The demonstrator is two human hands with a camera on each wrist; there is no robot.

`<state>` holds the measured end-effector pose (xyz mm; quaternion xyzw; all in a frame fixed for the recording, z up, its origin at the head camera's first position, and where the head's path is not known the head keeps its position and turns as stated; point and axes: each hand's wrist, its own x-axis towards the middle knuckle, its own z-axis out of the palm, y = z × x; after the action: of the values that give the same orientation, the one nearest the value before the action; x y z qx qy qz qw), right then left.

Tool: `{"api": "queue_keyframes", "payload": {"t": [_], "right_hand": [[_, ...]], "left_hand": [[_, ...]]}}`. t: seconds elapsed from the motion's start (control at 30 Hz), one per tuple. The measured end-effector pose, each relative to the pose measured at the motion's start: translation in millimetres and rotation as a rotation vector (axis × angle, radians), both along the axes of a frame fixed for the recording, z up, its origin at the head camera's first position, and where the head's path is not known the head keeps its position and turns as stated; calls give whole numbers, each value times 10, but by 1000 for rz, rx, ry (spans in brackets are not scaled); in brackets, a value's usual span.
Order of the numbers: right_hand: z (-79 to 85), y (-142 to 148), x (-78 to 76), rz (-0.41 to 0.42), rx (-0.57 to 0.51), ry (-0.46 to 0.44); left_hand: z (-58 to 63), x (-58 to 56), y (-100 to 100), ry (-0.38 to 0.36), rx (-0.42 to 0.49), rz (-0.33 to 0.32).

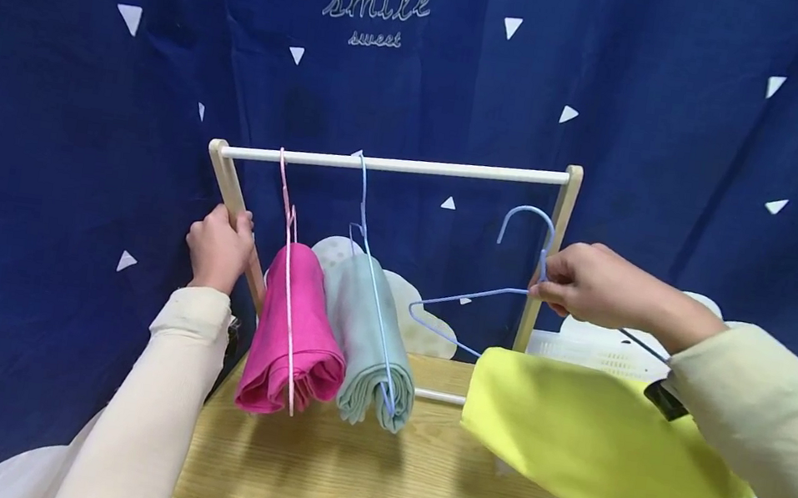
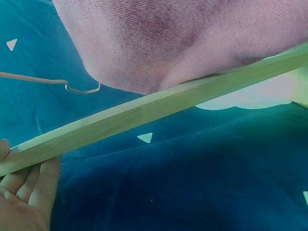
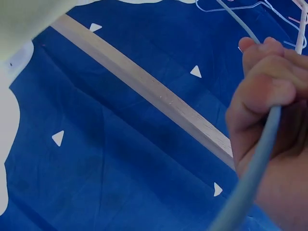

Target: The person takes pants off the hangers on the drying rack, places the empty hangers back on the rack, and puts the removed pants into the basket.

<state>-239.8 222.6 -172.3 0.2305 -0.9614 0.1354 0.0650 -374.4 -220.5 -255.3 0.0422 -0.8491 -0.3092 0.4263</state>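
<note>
My left hand (image 1: pixel 220 248) grips the left wooden post (image 2: pixel 139 109) of a small clothes rack. In my right hand (image 1: pixel 587 284) a blue clothes hanger (image 1: pixel 472 294) is pinched just below its hook. A yellow cloth (image 1: pixel 592 451) hangs over the hanger's lower bar, below the hand. The hook stands in front of the right post (image 1: pixel 565 208), lower than the white rail (image 1: pixel 455 170). On the rail hang a pink cloth (image 1: pixel 299 320) on a pink hanger (image 1: pixel 285 192) and a pale green cloth (image 1: pixel 368 312) on another blue hanger (image 1: pixel 364 194).
The rack stands on a wooden table (image 1: pixel 308 481), with a low white crossbar (image 1: pixel 440 397) near its base. Behind the right post is a white basket (image 1: pixel 597 355). A dark blue curtain (image 1: pixel 426 101) with white triangles hangs behind everything.
</note>
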Motion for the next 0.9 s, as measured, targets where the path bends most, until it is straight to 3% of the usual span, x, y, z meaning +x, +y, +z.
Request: {"api": "queue_keyframes", "payload": {"t": [0.33,0.63,0.9], "right_hand": [[24,24,48,-12,32,-112],[20,117,66,11,19,-143],[119,170,122,14,-12,-195]], "left_hand": [[-22,-31,-12,26,-17,6],[-2,-40,10,51,-18,9],[-9,-34,10,44,-4,15]]}}
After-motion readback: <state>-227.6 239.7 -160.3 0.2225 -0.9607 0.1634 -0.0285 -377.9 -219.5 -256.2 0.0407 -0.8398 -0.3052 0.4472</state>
